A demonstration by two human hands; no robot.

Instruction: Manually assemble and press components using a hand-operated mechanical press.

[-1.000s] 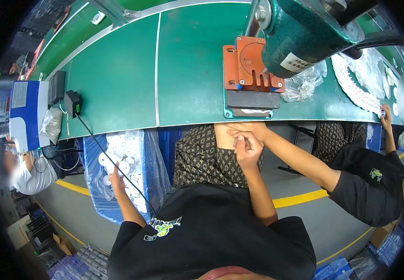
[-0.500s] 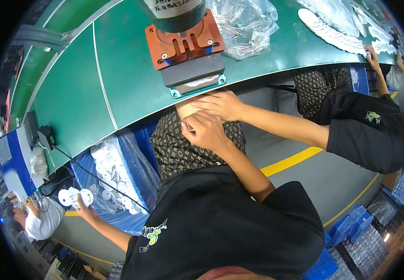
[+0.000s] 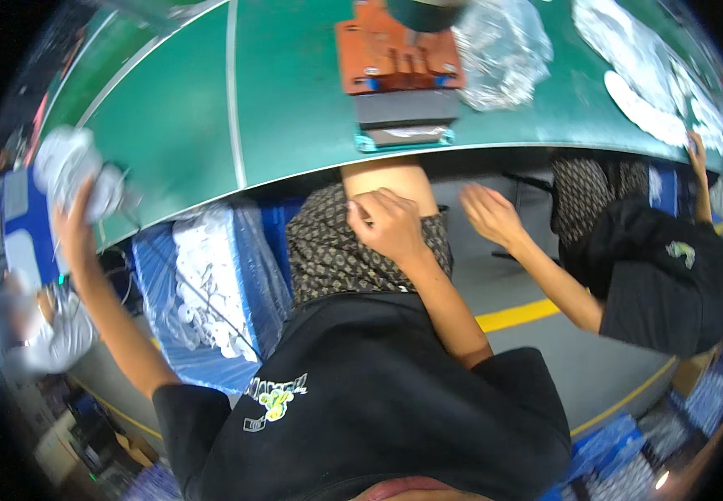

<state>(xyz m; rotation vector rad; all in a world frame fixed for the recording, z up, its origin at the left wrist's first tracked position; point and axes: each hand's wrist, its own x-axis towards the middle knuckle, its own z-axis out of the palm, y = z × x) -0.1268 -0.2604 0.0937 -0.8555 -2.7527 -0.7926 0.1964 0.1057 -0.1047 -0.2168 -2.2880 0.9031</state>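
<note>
My left hand (image 3: pixel 76 230) is raised at the left, near the table's end. It grips a bunch of white round plastic parts (image 3: pixel 69 171), smeared by motion. My right hand (image 3: pixel 388 224) hovers over my lap in front of the table edge, fingers curled inward; what they hold, if anything, is hidden. Beyond it, on the table rim, stands an orange fixture (image 3: pixel 399 58) with a grey-black block (image 3: pixel 407 107) and a teal base. A dark cylinder (image 3: pixel 428 12) hangs over the fixture. A co-worker's hand (image 3: pixel 491 215) is to the right, apart from mine.
A blue bin (image 3: pixel 265 275) lined with clear plastic holds many white discs below the green table (image 3: pixel 169 125). Clear bags (image 3: pixel 508 58) lie right of the fixture. A row of white discs (image 3: pixel 641 108) lies farther right. A black cable (image 3: pixel 203 305) crosses the bin.
My left hand has risen up and leftward with the white parts. The co-worker's hand has drawn away to the right from my right hand. The view has shifted, too.
</note>
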